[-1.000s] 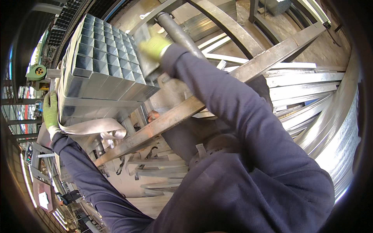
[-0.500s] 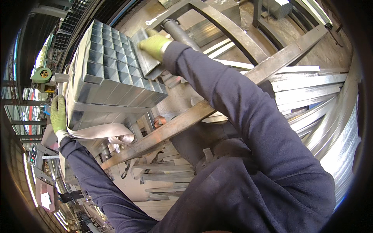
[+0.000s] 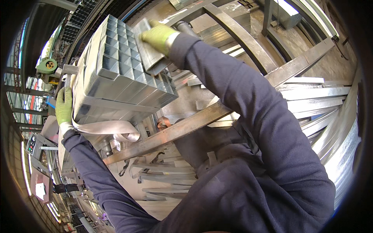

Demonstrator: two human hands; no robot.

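A strapped bundle of square metal tubes stands at the upper left, its open ends in a grid. My right hand, in a yellow-green glove, is closed on a short grey metal piece with a channel-like end. The piece lies against the right side of the tube ends, and my fingertips are partly hidden behind it. On the bundle's left side, my gloved left hand rests with fingers stretched out, holding nothing. A pale strap runs around the bundle and curls loosely below it.
A rusty steel beam crosses between my body and the bundle. Curved steel frame bars stand beyond my right arm. Long shiny metal lengths lie at the right, with thin strips below the beam. A control box with buttons is at the left.
The view has shifted, so the bundle appears farther right. My right hand and the metal piece have moved slightly left and away across the tube ends. My left hand stays by the bundle's side.
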